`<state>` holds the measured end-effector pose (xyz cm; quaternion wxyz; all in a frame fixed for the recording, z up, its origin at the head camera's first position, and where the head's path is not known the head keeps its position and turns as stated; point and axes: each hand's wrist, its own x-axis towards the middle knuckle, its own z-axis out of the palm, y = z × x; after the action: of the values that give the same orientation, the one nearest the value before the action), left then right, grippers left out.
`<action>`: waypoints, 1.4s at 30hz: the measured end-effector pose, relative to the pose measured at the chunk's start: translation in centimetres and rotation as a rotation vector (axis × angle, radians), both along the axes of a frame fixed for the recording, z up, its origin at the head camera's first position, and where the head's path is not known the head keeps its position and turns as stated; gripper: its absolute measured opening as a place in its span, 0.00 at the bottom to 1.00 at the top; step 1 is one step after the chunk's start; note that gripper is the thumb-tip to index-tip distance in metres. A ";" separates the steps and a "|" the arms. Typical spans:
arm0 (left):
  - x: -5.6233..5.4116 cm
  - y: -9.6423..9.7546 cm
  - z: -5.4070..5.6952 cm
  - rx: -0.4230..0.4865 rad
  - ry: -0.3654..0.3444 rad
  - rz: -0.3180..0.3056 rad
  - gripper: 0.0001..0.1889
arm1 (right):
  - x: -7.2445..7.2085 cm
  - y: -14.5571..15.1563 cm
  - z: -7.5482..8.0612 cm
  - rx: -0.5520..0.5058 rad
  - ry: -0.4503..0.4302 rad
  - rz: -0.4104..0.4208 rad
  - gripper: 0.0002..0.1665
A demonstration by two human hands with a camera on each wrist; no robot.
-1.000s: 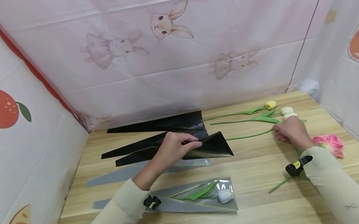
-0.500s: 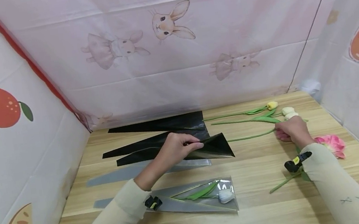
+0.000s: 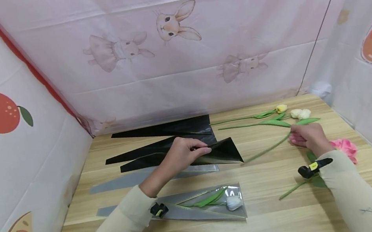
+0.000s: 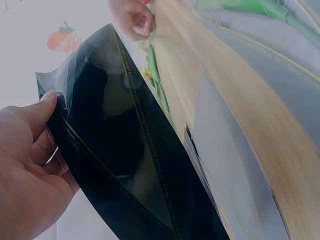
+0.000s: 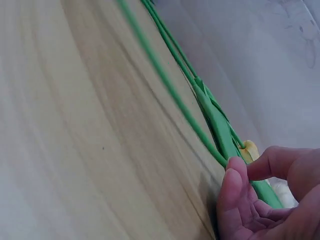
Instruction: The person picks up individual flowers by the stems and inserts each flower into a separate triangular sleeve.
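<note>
My left hand [image 3: 187,151] pinches the upper edge of a black flower sleeve [image 3: 222,151] between thumb and fingers. In the left wrist view the sleeve's wide mouth gapes a little, with thin gold print lines along it. At the right, my right hand [image 3: 308,136] pinches the green stem [image 3: 266,151] of a tulip near its leaf [image 3: 308,120]. The stem slants down-left, its cut end beside the sleeve's mouth corner. Two white tulip heads [image 3: 303,114] show just behind the right hand; the held flower's join to its head is hidden.
Two more black sleeves [image 3: 173,127] lie at the back, a yellow tulip [image 3: 280,109] right of the farthest. A grey sleeve [image 3: 106,184] and another holding a pale tulip [image 3: 234,203] lie in front. A pink flower [image 3: 345,149] is partly behind the right forearm.
My right hand has shifted slightly right with the stem, whose cut end has come out toward the front at the sleeve's mouth. One white tulip head has moved right. The left hand stays put.
</note>
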<state>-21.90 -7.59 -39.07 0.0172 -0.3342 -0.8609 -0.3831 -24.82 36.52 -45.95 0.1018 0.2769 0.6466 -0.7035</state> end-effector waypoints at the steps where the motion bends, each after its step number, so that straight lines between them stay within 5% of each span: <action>1: 0.0 0.0 0.0 -0.001 0.002 -0.001 0.09 | 0.1 0.1 0.1 -0.022 -0.001 0.000 0.20; 13: -0.2 0.0 0.0 0.001 -0.002 0.030 0.08 | 0.6 0.8 2.4 -0.278 0.112 -0.020 0.18; 31: -0.7 -0.4 0.4 -0.003 -0.022 0.100 0.09 | 1.0 -1.2 8.3 -0.202 0.356 0.011 0.17; 42: -0.8 -0.4 0.6 0.003 -0.023 0.093 0.10 | 1.3 -1.8 9.5 -0.223 0.439 -0.036 0.16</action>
<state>-22.67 -7.96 -38.43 0.0254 -0.2893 -0.8752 -0.3868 -23.49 34.69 -36.46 -0.0237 0.1161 0.5665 -0.8155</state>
